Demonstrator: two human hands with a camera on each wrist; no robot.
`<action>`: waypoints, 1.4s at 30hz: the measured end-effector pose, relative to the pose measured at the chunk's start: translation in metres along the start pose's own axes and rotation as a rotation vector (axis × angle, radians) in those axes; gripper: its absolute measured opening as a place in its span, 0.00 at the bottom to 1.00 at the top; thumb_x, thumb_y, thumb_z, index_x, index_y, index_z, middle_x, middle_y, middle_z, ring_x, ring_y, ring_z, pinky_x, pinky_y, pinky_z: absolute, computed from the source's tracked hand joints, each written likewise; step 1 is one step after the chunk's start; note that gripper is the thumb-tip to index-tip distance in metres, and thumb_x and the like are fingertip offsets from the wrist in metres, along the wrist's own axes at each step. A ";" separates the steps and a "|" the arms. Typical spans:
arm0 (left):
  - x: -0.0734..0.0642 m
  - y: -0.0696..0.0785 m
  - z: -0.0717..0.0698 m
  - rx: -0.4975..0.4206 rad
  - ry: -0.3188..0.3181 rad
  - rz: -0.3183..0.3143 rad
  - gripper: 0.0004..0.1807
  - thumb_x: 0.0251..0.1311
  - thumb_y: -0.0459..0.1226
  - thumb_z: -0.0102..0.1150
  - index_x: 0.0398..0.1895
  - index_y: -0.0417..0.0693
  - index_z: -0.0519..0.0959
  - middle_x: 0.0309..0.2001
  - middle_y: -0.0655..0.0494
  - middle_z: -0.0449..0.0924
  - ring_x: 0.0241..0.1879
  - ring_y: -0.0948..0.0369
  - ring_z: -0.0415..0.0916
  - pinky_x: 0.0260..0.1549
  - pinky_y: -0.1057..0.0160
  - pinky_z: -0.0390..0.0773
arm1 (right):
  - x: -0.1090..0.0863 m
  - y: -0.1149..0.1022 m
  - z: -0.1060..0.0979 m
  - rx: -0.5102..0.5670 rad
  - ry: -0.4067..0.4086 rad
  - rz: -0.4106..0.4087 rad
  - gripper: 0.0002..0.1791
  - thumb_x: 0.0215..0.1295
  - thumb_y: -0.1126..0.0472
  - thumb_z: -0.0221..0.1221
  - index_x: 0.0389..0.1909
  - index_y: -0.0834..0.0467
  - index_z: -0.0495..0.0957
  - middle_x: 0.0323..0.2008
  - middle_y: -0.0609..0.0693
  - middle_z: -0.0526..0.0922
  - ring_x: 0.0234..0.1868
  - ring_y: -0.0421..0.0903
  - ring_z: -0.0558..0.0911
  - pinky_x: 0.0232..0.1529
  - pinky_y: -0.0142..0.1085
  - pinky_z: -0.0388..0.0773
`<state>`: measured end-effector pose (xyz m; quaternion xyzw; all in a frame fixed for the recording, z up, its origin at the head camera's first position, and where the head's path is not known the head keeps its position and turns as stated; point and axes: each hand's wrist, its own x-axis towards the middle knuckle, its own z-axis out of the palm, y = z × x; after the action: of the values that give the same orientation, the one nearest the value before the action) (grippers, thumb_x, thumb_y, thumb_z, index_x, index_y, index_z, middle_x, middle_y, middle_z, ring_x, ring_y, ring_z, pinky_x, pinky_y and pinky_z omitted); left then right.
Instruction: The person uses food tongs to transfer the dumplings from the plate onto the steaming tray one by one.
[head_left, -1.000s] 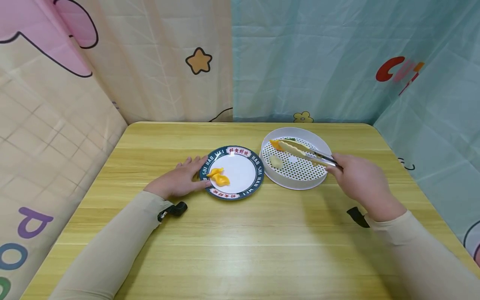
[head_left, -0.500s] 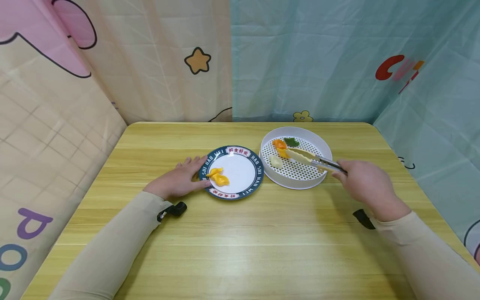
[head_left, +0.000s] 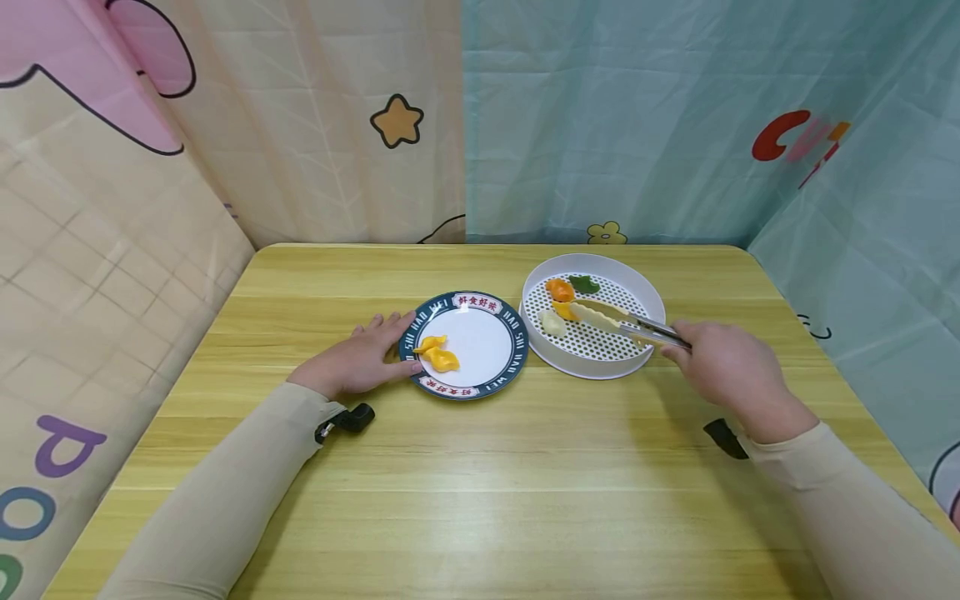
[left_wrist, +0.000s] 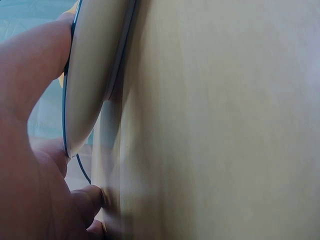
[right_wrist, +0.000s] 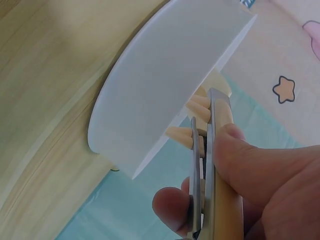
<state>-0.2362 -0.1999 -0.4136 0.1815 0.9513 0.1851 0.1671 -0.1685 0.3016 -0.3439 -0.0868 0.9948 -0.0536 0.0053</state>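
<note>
My left hand [head_left: 365, 357] lies at the left rim of a blue-edged white plate [head_left: 491, 354], thumb over the rim and other fingers spread beside it. Two yellow dumplings [head_left: 441, 359] sit on the plate's left side. My right hand [head_left: 731, 367] grips a pair of metal tongs [right_wrist: 212, 150] with pale scalloped tips. In the head view, those tips reach into a white round steamer basket [head_left: 581, 364], right at a yellow dumpling [head_left: 564, 311] that they partly cover. Around it lie an orange dumpling [head_left: 560, 289], a green dumpling [head_left: 584, 284] and a white dumpling [head_left: 552, 322].
Basket and plate stand side by side on a light wooden table [head_left: 480, 483], toward its back edge. Printed curtains [head_left: 600, 125] hang behind and at both sides. A black wrist camera mount [head_left: 352, 417] sits below the left hand.
The tongs have drawn back a little to the right and downward within the basket, uncovering the orange and green dumplings. My left hand and the plate have stayed put.
</note>
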 end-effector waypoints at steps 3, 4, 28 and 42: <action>0.000 0.000 0.000 -0.003 0.000 -0.003 0.58 0.62 0.77 0.50 0.88 0.66 0.41 0.87 0.47 0.42 0.86 0.40 0.36 0.82 0.34 0.41 | 0.001 0.000 -0.002 0.001 -0.015 0.003 0.13 0.77 0.48 0.60 0.42 0.55 0.78 0.23 0.50 0.75 0.26 0.50 0.74 0.21 0.42 0.67; 0.000 0.000 0.000 -0.005 0.000 -0.003 0.58 0.62 0.77 0.50 0.88 0.66 0.41 0.87 0.47 0.42 0.86 0.40 0.36 0.82 0.34 0.41 | 0.001 -0.001 -0.003 0.002 -0.022 0.006 0.14 0.77 0.48 0.60 0.45 0.56 0.79 0.23 0.50 0.75 0.26 0.51 0.74 0.21 0.42 0.67; 0.000 0.002 -0.002 -0.010 -0.006 0.004 0.57 0.63 0.76 0.51 0.88 0.68 0.41 0.87 0.47 0.42 0.86 0.40 0.36 0.82 0.34 0.42 | 0.013 -0.105 -0.006 0.072 -0.026 -0.268 0.14 0.71 0.49 0.67 0.31 0.50 0.75 0.21 0.43 0.74 0.26 0.44 0.73 0.26 0.37 0.67; -0.001 0.002 -0.001 0.003 -0.002 0.002 0.58 0.62 0.77 0.50 0.88 0.65 0.41 0.87 0.47 0.43 0.86 0.40 0.36 0.82 0.34 0.42 | 0.026 -0.134 0.005 0.056 -0.162 -0.274 0.16 0.72 0.47 0.66 0.51 0.52 0.84 0.30 0.44 0.82 0.31 0.45 0.77 0.32 0.38 0.74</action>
<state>-0.2352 -0.1991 -0.4117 0.1828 0.9512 0.1838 0.1675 -0.1712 0.1653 -0.3344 -0.2256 0.9680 -0.0741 0.0807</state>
